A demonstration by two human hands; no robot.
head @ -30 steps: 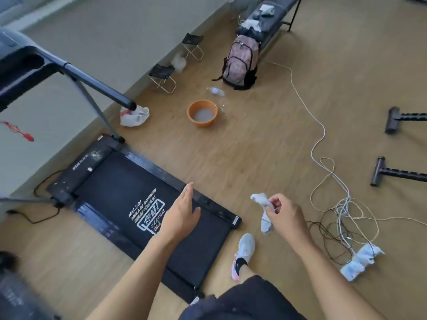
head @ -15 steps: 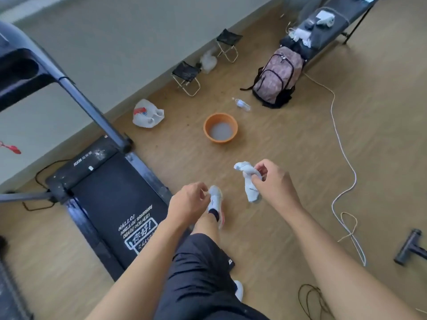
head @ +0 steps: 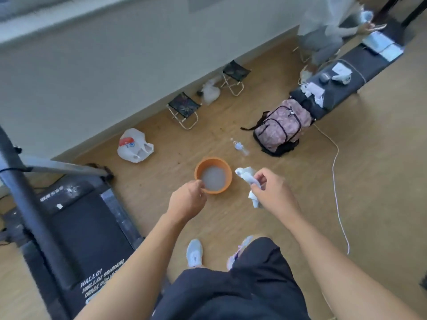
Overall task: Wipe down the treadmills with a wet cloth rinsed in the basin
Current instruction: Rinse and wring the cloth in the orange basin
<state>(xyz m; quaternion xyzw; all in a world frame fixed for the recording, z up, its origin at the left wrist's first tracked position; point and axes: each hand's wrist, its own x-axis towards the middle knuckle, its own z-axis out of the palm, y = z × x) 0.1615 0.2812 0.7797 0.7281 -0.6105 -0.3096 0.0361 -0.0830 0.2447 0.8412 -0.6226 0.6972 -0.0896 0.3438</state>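
An orange basin with cloudy water stands on the wooden floor ahead of me. My right hand is shut on a white cloth that hangs in the air to the right of the basin. My left hand is loosely curled with nothing in it, and in the view it overlaps the basin's near-left rim. The black treadmill lies at my left, its belt printed with white lettering and its grey upright post crossing the lower left.
A white plastic bag lies near the wall. Two small folding stools stand by the wall. A pink backpack leans on a dark bench. A water bottle and a white cable lie on the floor. A person sits far right.
I have stepped off the treadmill toward the basin, which now sits much closer. Both hands came forward; the right still holds the cloth, and the left went from spread to curled.
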